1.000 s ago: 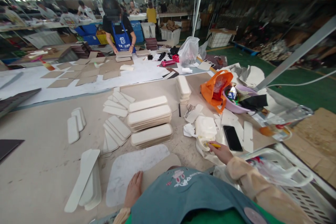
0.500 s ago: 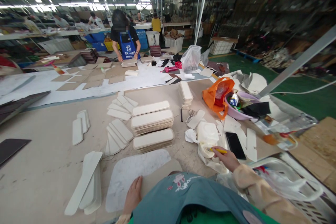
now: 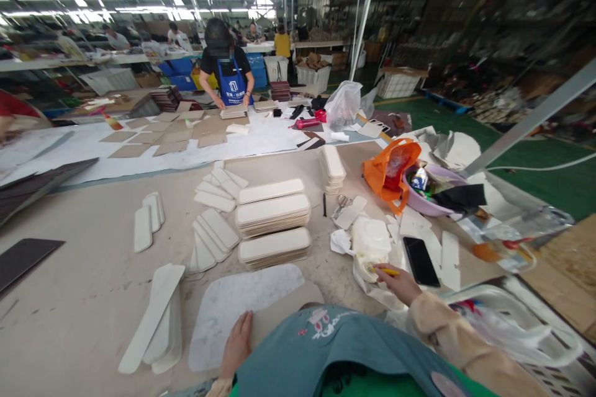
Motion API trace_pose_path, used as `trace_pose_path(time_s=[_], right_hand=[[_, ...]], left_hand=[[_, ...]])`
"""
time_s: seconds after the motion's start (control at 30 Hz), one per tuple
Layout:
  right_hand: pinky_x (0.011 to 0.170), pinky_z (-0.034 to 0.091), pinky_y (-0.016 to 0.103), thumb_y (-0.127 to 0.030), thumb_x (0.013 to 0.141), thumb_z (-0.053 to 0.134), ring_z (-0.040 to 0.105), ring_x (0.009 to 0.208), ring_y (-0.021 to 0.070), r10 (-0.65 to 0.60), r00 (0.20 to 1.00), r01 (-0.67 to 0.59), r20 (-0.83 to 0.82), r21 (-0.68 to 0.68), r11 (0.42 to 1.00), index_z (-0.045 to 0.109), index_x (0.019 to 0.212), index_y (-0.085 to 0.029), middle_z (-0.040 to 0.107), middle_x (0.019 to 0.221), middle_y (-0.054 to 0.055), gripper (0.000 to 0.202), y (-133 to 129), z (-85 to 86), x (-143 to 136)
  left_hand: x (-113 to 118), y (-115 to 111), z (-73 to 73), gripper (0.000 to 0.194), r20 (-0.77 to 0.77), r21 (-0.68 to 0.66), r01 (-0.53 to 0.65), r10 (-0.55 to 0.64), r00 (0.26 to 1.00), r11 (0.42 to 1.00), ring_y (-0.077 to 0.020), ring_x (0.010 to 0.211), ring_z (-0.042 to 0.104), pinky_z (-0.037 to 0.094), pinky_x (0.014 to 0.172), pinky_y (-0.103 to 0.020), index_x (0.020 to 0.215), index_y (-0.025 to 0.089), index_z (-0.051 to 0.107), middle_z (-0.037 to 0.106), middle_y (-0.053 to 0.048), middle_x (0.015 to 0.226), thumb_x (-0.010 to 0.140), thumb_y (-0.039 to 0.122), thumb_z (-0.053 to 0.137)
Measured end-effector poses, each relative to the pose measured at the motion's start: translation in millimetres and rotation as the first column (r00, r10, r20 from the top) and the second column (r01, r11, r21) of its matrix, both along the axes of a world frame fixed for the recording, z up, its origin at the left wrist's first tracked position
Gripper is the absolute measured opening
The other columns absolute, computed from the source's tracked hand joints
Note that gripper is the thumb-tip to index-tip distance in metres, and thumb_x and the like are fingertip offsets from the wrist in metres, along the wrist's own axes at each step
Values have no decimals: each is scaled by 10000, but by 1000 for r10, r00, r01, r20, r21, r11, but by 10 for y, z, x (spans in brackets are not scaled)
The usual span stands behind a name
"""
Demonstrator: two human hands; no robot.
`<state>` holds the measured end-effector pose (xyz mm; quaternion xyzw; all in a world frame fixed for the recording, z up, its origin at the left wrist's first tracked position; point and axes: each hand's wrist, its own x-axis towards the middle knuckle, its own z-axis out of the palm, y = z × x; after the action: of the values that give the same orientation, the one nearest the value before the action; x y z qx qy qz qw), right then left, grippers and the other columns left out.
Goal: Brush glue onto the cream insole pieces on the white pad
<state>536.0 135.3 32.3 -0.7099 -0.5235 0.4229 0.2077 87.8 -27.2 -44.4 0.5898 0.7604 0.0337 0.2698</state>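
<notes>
My left hand [image 3: 238, 341] lies flat with its fingers out, over the near part of a white rounded sheet [image 3: 221, 307] and the edge of a brown piece [image 3: 286, 311]. In my right hand [image 3: 401, 284] is a thin tool with a yellow handle [image 3: 390, 272]. Its tip is hidden at the mouth of a white plastic container [image 3: 371, 239], which is smeared with a pale, yellowish substance. Just right of that hand lies a black phone [image 3: 421, 260]. Beyond the sheet stand stacks of long white rounded strips [image 3: 274, 211].
Fanned white strips [image 3: 216, 229] and a loose pile [image 3: 161, 322] lie to the left. Scissors [image 3: 342, 203], an orange bag [image 3: 391, 167] and a purple basin [image 3: 431, 195] are at the right. A white basket [image 3: 503, 298] stands near my right arm. A co-worker [image 3: 228, 71] handles pieces across the table.
The view has shifted slightly, so the table's things appear a little further right. Both hands keep nearly the same places; my right hand still holds the yellow-handled tool at the container.
</notes>
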Motion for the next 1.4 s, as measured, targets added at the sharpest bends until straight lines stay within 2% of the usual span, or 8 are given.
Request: trace_pose_path(time_s=[0.17,0.33,0.47,0.67,0.83,1.0,1.2,1.4], right_hand=[[533,462,242,-532,716,543,622,667,177,-34,998,35,-61,16,999,681,949,-187,683,676,30,439,-12,67,55],[533,459,262,-543,714,558,575,554,155,18,999,-17,-36,21,1000,697,922,-183,665,632,15,439,-63,57,84],[553,476,266,-536,697,591,607,601,176,23,998,-21,-54,37,999,713,882,-186,674,649,24,414,-112,124,101],[569,498,269,-520,712,605,637,651,194,55,997,-53,-52,52,997,711,896,-197,686,681,28,386,-108,253,171],[646,537,298,-524,707,602,658,689,208,53,996,-46,-72,94,994,711,883,-201,701,776,47,383,-98,200,118],[793,533,337,-502,702,613,645,887,248,193,981,-196,36,195,961,727,812,-216,699,955,55,327,-131,128,146],[819,532,369,-518,707,601,662,829,255,190,979,-200,77,158,967,736,848,-210,718,878,54,365,-104,265,167],[843,534,384,-519,701,608,662,859,261,187,979,-202,80,268,942,732,826,-224,718,893,45,344,-46,245,85]], left_hand=[[6,4,30,643,7,27,20,-20,1000,999,-269,1255,429,329,1057,-333,1302,53,443,463,-166,1360,718,323,453],[-7,12,25,644,-16,-2,46,-46,999,999,-244,1265,419,308,1066,-306,1313,63,431,460,-145,1368,716,303,461],[-13,18,15,668,-38,-55,59,-61,997,997,-236,1278,397,287,1076,-288,1329,11,395,424,-166,1389,742,326,439],[-20,40,31,687,-29,-92,62,-65,997,994,-234,1289,386,276,1083,-301,1341,67,391,421,-141,1398,721,357,450],[-22,50,49,692,1,-100,48,-48,999,994,-236,1295,376,272,1086,-308,1343,84,387,419,-136,1401,705,337,473],[-40,18,-10,649,-13,-41,48,-49,999,998,-245,1275,404,296,1074,-312,1317,94,430,448,-140,1378,704,303,479],[-72,12,-40,607,6,-23,52,-52,999,998,-239,1254,435,320,1062,-304,1292,144,480,488,-106,1352,717,338,456],[-55,7,-38,655,14,-8,33,-33,999,999,-259,1259,425,319,1060,-293,1287,93,469,475,-134,1356,696,375,463]])
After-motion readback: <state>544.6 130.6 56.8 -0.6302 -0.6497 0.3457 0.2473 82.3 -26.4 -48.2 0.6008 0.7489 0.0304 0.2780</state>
